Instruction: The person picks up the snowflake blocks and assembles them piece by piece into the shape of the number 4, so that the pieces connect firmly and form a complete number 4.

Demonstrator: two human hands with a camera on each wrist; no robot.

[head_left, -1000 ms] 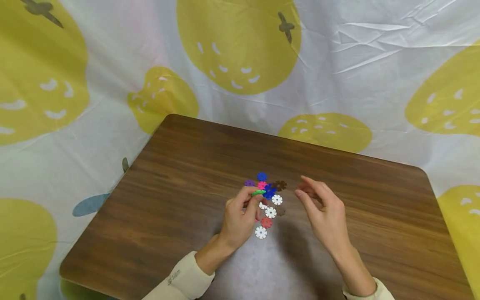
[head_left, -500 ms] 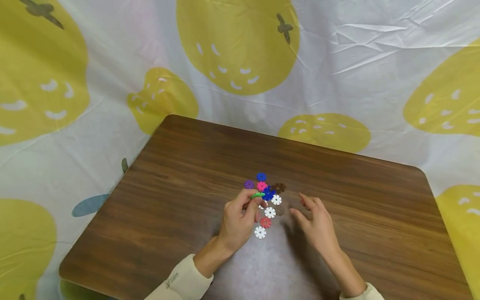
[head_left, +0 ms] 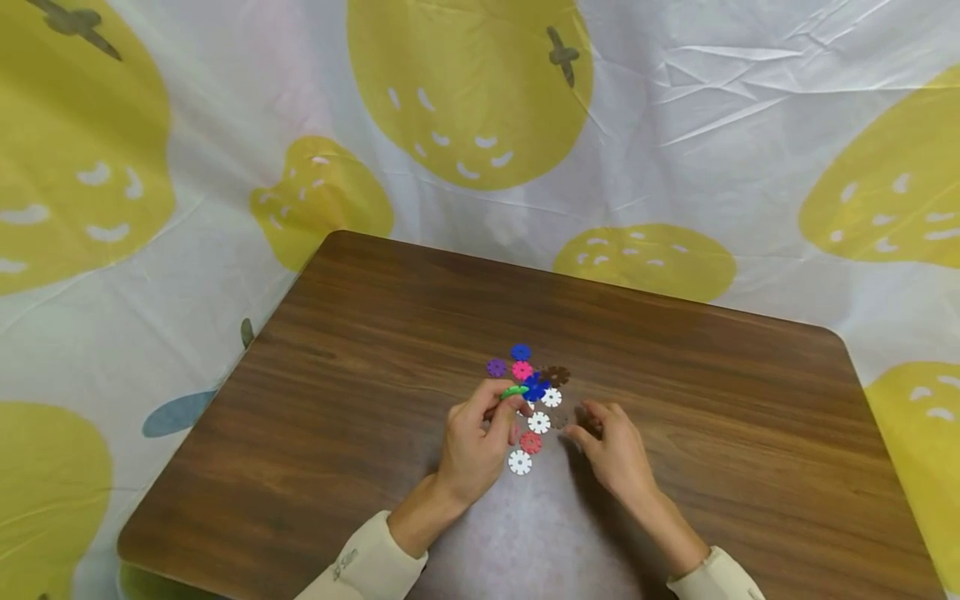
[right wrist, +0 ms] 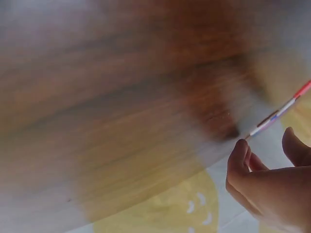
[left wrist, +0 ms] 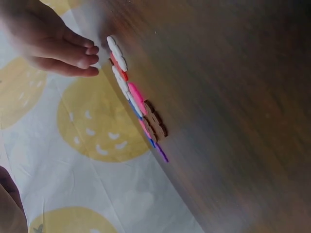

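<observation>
Head view. One left hand (head_left: 474, 437), raised over the bench (head_left: 337, 358), thumb and fingers pinching one green disc (head_left: 513, 391), seen near edge-on. One blue disc (head_left: 536, 387), notched, close against the green disc's right; whether joined, cannot be told. One right hand (head_left: 618, 454), thumb and fingers moderately parted, beside the right side of the disc group; contact with a dull brown disc (head_left: 560, 420) at its fingertips cannot be told.

Disc group, mid-bench, from far to near: one far blue disc (head_left: 521, 352); one purple disc (head_left: 496, 367); one pink disc (head_left: 522, 371); brown discs (head_left: 557, 375), overlapping; one upper white disc (head_left: 552, 397); one middle white disc (head_left: 538, 422); one red disc (head_left: 530, 442); one near white disc (head_left: 520, 462). Backdrop: white cloth (head_left: 637, 100) printed with yellow fruit.

Left wrist view. Discs seen almost edge-on in a slanting row, white at the upper end, purple at the lower. Right hand at upper left, fingers extended, near the white end. Dark part of a hand at lower left edge, fingers hidden.

Right wrist view. Right hand at lower right, thumb well apart from fingers, a fingertip just beside the thin line of discs.
</observation>
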